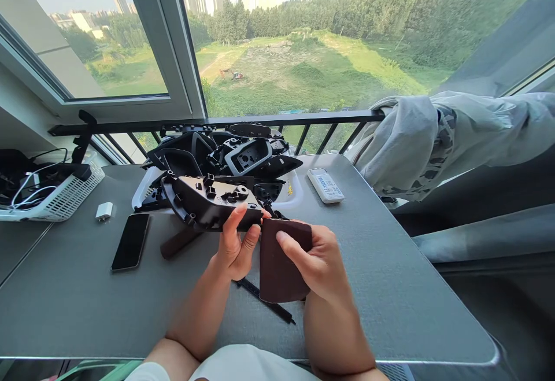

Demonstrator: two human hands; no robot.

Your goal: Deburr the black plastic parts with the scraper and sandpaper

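My left hand (236, 248) grips the near end of a long dark plastic trim part (208, 200), held above the table with its studded back side facing up. My right hand (318, 265) holds a dark brown sheet of sandpaper (277, 271), thumb pressed on its upper face, right beside the part's end. A thin black stick (266, 300) lies on the table under both hands. Behind the held part a heap of black plastic parts (243, 155) fills a white tray (141, 187).
A grey table (390, 288) carries a black phone (130, 241), a small white charger (104, 211), a white remote (325, 185), and a white basket of cables (47, 193) at far left. Grey clothing (433, 138) hangs over the railing at right. Window beyond.
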